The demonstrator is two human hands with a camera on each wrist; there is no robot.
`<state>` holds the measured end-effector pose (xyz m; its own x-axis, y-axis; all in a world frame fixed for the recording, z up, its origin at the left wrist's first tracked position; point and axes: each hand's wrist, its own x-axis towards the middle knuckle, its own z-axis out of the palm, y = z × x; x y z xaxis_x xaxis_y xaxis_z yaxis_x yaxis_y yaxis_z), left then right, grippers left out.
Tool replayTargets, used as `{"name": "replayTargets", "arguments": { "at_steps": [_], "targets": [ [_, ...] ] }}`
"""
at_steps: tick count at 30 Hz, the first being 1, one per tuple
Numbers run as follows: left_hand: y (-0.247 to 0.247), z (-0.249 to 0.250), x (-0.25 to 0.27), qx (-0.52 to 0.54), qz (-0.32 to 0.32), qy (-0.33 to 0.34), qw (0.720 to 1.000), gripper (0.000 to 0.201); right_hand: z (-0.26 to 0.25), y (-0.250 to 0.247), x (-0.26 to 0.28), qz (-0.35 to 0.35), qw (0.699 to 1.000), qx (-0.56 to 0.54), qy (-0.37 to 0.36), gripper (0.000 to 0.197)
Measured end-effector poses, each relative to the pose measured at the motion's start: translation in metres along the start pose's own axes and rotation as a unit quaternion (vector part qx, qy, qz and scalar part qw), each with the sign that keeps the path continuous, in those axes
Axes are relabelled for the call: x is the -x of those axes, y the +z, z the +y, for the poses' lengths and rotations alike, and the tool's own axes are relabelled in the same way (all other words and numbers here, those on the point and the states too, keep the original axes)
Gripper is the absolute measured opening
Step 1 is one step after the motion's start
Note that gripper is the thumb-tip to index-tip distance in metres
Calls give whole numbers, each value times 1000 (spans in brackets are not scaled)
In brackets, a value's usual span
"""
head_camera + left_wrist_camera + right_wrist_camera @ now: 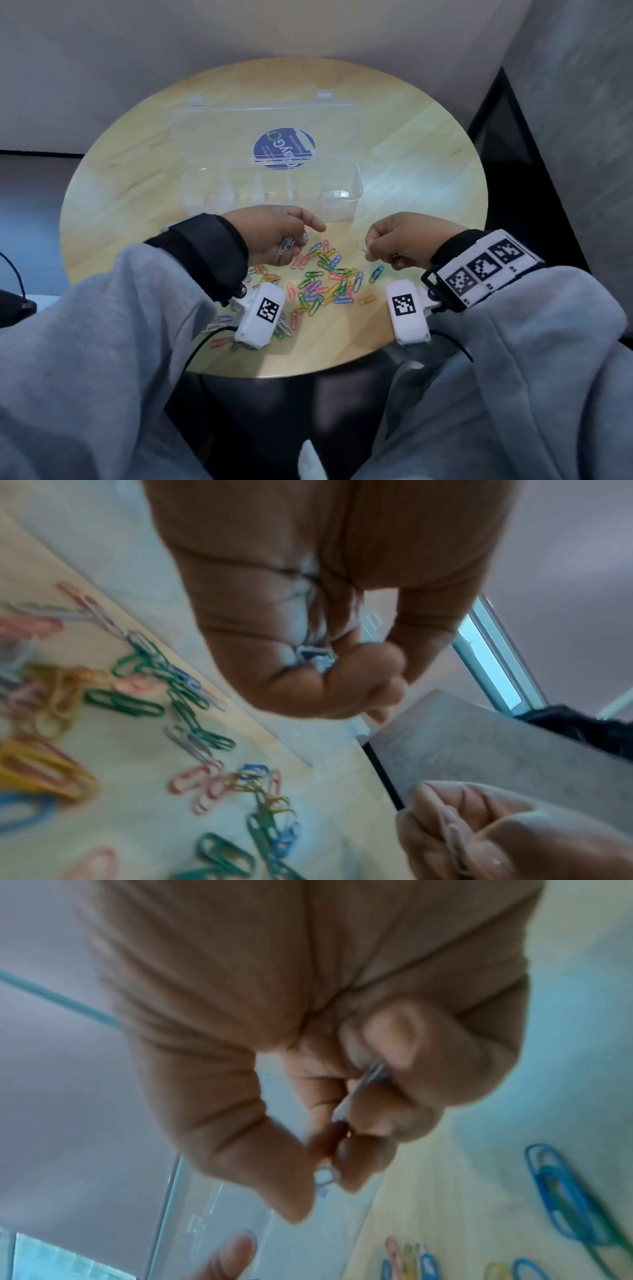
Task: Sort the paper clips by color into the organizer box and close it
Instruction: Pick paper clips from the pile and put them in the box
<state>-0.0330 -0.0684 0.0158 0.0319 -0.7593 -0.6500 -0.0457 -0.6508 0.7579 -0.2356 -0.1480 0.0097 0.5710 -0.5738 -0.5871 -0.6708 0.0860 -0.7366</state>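
A clear organizer box stands open mid-table, its lid laid back, and no clips show in its compartments. In front of it lies a loose pile of coloured paper clips. My left hand hovers over the pile's far left, fingers curled round a small bunch of white clips, seen in the palm in the left wrist view. My right hand hangs right of the pile and pinches one white clip between thumb and fingers.
The round wooden table ends close to my body, and clips lie near that front edge by my left wrist camera. A blue sticker marks the lid. Two blue clips lie apart at the pile's right.
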Motion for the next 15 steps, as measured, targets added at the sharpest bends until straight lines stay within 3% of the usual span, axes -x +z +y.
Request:
{"name": "replayTargets", "arguments": {
  "at_steps": [5,8,11,15],
  "targets": [
    [8,5,2,73,-11,-27,997,33,-3,-2,2,-3,994,-103,-34,25],
    [15,9,-2,45,24,-53,997,27,-5,-3,1,0,979,-200,-42,26],
    [25,11,-13,-156,89,-47,983,25,-8,-6,2,22,957,-288,-41,28],
    [42,14,-25,-448,152,32,880,10,-7,-8,2,49,937,-344,-25,26]
  ]
}}
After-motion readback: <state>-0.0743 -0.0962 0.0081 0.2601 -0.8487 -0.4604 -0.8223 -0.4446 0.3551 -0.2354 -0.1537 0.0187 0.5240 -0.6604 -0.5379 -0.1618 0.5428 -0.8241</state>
